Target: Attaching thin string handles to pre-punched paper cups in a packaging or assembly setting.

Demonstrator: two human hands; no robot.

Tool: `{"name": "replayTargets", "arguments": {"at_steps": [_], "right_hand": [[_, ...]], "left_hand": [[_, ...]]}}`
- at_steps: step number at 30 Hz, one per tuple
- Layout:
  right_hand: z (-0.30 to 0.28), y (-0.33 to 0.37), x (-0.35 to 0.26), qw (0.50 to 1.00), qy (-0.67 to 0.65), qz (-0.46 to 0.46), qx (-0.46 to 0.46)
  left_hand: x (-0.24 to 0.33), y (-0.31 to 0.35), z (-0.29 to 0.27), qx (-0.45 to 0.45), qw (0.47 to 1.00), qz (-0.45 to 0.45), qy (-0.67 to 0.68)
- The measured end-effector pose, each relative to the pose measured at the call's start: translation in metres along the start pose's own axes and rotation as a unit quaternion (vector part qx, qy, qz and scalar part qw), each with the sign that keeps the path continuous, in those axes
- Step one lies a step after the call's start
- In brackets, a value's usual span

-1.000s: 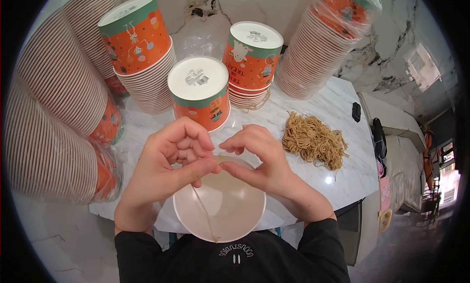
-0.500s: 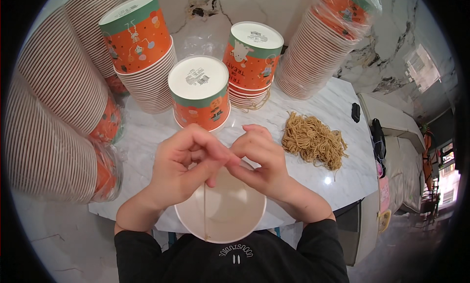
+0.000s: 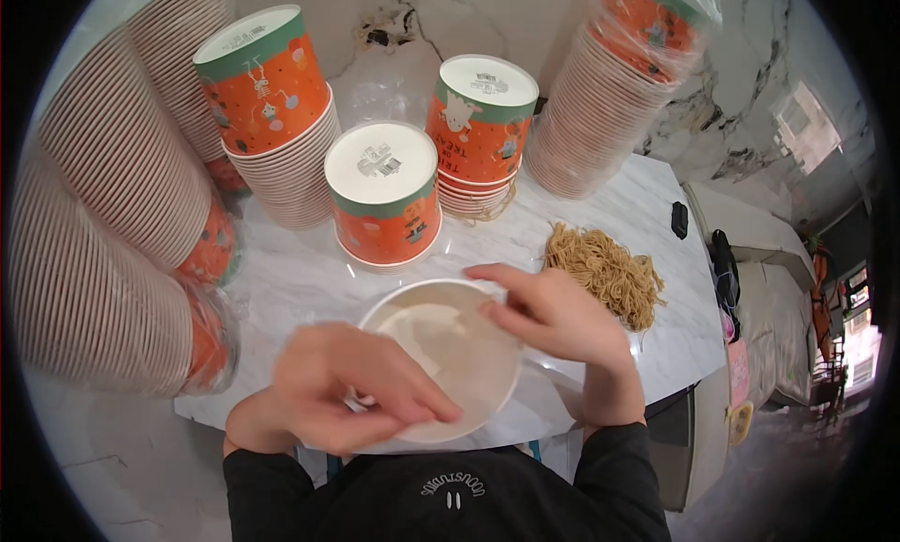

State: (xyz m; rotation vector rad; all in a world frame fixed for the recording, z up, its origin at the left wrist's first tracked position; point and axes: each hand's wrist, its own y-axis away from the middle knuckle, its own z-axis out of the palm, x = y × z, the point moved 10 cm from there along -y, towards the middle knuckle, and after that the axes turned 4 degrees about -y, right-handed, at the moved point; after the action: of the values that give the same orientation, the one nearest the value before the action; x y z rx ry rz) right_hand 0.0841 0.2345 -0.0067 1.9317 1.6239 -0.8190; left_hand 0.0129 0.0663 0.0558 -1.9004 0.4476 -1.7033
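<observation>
A person's bare hands meet over an open tub (image 3: 483, 378) at the near edge of a marble table (image 3: 291, 275). The left hand (image 3: 361, 383) reaches across the near left side of the mouth, its index finger and thumb pointing inward and down, their tips close together over the pale interior. The right hand (image 3: 567, 317) sits at the far right of the rim, index finger stretched out beyond the edge, thumb side over it, with no fist made. Motion blurs both hands, so it cannot be told whether the left fingertips pinch anything or the right fingers truly grip the wall.

Handling of this kind seems best served by a light, even hold on the rim from the right, leaving the left fingertips to work close to the wall. Gentle pressure is likely wise, as a thin paper-like side could crease if squeezed, and a level mouth would keep the inside in plain sight.

The tub itself stands directly before the wearer's dark shirt (image 3: 459, 523), mouth up, round and off-white within, with a narrow pale rim. Just beyond it, an upturned tub (image 3: 382, 234) shows a white base, a green band and orange sides with printed figures. A heap of tan cord (image 3: 605, 272) lies to the right, past the right hand.
</observation>
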Motion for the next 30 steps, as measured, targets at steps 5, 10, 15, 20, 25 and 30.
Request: {"name": "replayTargets", "arguments": {"at_steps": [5, 10, 15, 20, 25, 30], "right_hand": [[-0.102, 0.047, 0.022, 0.953, -0.033, 0.039, 0.299], [-0.174, 0.095, -0.014, 0.796, -0.009, -0.157, 0.584], [-0.152, 0.024, -0.066, 0.626, 0.389, -0.366, 0.568], [-0.1, -0.052, -0.042, 0.609, 0.514, -0.427, 0.428], [-0.089, -0.08, -0.02, 0.653, 0.495, -0.376, 0.433], [-0.089, -0.08, -0.019, 0.721, 0.428, -0.354, 0.413]], "left_hand": [[0.036, 0.01, 0.057, -0.072, 0.882, 0.199, -0.421], [0.016, 0.003, 0.067, -0.077, 0.855, 0.181, -0.48], [-0.028, -0.006, 0.027, -0.071, 0.858, 0.018, -0.509], [-0.043, -0.019, -0.046, 0.101, 0.82, -0.026, -0.562], [-0.041, -0.016, -0.066, 0.126, 0.811, -0.08, -0.565], [-0.044, -0.013, -0.073, 0.135, 0.799, -0.064, -0.583]]}}
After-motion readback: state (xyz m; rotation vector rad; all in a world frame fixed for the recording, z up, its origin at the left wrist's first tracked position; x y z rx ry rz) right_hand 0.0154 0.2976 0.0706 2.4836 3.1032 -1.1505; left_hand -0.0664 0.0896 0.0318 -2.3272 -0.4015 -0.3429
